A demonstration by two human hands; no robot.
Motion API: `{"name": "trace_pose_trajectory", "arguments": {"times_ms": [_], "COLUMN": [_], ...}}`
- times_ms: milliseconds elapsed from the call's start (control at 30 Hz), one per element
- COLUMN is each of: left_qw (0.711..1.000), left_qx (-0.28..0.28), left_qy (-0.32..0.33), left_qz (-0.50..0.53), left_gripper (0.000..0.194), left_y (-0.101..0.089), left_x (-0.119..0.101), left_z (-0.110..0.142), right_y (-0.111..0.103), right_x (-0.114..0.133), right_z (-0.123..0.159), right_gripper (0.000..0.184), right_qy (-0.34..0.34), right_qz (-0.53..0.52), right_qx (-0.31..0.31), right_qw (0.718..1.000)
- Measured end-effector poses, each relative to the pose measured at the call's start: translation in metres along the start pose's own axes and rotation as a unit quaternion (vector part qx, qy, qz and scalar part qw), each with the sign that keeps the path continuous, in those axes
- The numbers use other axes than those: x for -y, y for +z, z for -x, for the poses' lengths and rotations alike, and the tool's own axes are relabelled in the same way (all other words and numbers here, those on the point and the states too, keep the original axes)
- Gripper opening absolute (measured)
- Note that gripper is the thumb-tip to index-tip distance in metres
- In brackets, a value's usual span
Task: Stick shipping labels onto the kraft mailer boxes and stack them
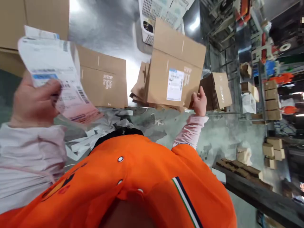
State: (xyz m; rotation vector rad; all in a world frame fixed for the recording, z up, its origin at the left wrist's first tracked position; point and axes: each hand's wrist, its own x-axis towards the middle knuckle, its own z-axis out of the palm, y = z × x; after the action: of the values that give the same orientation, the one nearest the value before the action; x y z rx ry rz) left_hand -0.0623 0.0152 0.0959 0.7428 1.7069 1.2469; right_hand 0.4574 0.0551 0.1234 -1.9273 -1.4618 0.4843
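- The left hand is closed around a strip of printed labels with barcodes and blue bands; these are unused, their small print too blurred to read.
- Beside them lies a flat box reading "Be better, Be healthy, Be free", with no label on its visible face.
- A white basket holds papers; one shows "eauty".
- The labelled box lies on other cardboard at the table edge, its white-and-blue label already on, beside partly readable "www" print.
- The right hand touches its near corner; whether it grips, I cannot tell.
- Rightmost, folded boxes show "eauty", apparently unlabelled.
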Motion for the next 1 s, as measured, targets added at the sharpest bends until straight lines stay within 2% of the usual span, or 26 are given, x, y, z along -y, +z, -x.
{"name": "trace_pose_trajectory", "arguments": {"times_ms": [33,67,100,133,167,200,233,267,333,367,400,467,500,567,667,733,833,900,933,1000], "left_qw": [0.999,0.998,0.996,0.996,0.995,0.993,0.987,0.976,0.964,0.967,0.975,0.986,0.987,0.988,0.992,0.994,0.990,0.991,0.989,0.973], "left_qx": [0.027,0.049,0.065,0.073,0.084,0.111,0.151,0.196,0.240,0.229,0.195,0.112,0.085,0.058,0.024,-0.030,-0.099,-0.072,-0.036,0.049], "left_qy": [0.016,0.026,0.026,0.015,-0.006,-0.034,-0.062,-0.087,-0.108,-0.108,-0.107,-0.117,-0.128,-0.138,-0.117,-0.102,-0.092,-0.114,-0.141,-0.219], "left_qz": [0.018,0.036,0.050,0.055,0.045,0.020,-0.009,-0.034,-0.037,-0.015,0.012,0.048,0.051,0.045,0.042,0.021,-0.025,-0.018,0.001,0.052], "left_gripper": [0.091,0.091,0.089,0.083,0.078,0.072,0.069,0.068,0.072,0.074,0.076,0.073,0.069,0.059,0.038,0.028,0.036,0.033,0.033,0.046], "left_y": [0.004,0.008,0.012,0.017,0.020,0.022,0.023,0.023,0.019,0.016,0.013,0.009,0.007,0.007,0.013,0.020,0.027,0.027,0.026,0.019], "left_x": [0.005,0.010,0.016,0.022,0.028,0.032,0.037,0.040,0.044,0.046,0.048,0.052,0.055,0.063,0.078,0.087,0.100,0.108,0.113,0.125], "left_z": [0.005,0.010,0.015,0.021,0.027,0.032,0.037,0.041,0.044,0.043,0.042,0.038,0.037,0.037,0.040,0.041,0.034,0.025,0.019,0.011], "right_y": [0.000,0.011,0.032,0.061,0.094,0.130,0.164,0.195,0.240,0.255,0.264,0.272,0.274,0.278,0.284,0.288,0.299,0.313,0.323,0.345], "right_x": [0.006,0.018,0.033,0.050,0.068,0.085,0.100,0.112,0.127,0.131,0.133,0.135,0.137,0.143,0.156,0.163,0.167,0.167,0.166,0.166], "right_z": [0.001,0.007,0.017,0.031,0.048,0.067,0.088,0.109,0.146,0.159,0.167,0.170,0.164,0.148,0.126,0.121,0.120,0.113,0.107,0.090], "right_gripper": [0.074,0.070,0.065,0.059,0.057,0.065,0.077,0.080,0.069,0.065,0.062,0.061,0.061,0.052,0.029,0.022,0.019,0.017,0.015,0.016], "right_qy": [0.015,0.021,0.017,0.009,0.001,-0.006,-0.002,0.020,0.070,0.086,0.088,0.067,0.052,0.020,-0.037,-0.073,-0.101,-0.117,-0.125,-0.134], "right_qz": [0.041,0.058,0.047,-0.005,-0.084,-0.168,-0.247,-0.321,-0.406,-0.417,-0.410,-0.374,-0.354,-0.307,-0.211,-0.164,-0.133,-0.111,-0.094,-0.041], "right_qx": [-0.010,0.001,0.037,0.120,0.238,0.368,0.443,0.452,0.412,0.404,0.418,0.469,0.481,0.474,0.456,0.446,0.418,0.400,0.385,0.339], "right_qw": [0.999,0.998,0.998,0.993,0.968,0.914,0.862,0.832,0.813,0.810,0.806,0.797,0.801,0.825,0.864,0.877,0.893,0.902,0.910,0.931]}}
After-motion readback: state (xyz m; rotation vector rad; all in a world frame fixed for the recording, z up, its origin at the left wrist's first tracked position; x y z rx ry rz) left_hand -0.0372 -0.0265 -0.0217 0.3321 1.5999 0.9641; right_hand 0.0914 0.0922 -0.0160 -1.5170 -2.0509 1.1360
